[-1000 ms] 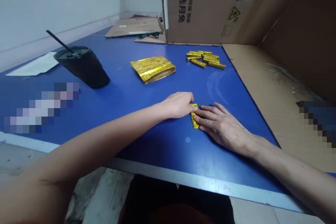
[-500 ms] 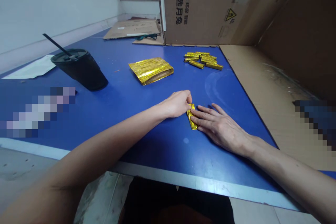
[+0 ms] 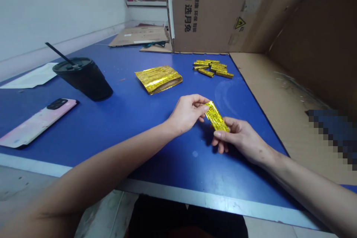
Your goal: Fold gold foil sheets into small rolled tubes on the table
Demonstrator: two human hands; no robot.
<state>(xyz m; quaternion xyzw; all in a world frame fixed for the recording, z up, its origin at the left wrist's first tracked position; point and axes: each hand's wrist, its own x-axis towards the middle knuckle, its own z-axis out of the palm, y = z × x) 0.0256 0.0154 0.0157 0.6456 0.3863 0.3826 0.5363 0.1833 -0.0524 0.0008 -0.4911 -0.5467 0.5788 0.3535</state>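
A narrow folded strip of shiny gold foil paper [image 3: 216, 116] is held up just above the blue table, slanting down to the right. My left hand [image 3: 189, 113] pinches its upper end between thumb and fingers. At the lower end, my right hand [image 3: 237, 134] grips it with the thumb in front. Beyond my hands lies a stack of gold foil paper sheets [image 3: 158, 78], its near edge slightly fanned. Several small folded gold foil pieces [image 3: 213, 68] sit in a loose pile at the back right of the table.
A black cup with a straw [image 3: 86, 78] stands on the left, near a phone in a pastel case [image 3: 39, 122] and a white sheet [image 3: 30, 76]. A large cardboard box [image 3: 212, 15] walls off the back. Flat cardboard [image 3: 264, 93] lies along the right of the blue table [image 3: 156, 156].
The gold foil strip has come up off the table. My right hand has gone from lying flat on it to gripping its lower end, while my left hand keeps its upper end.
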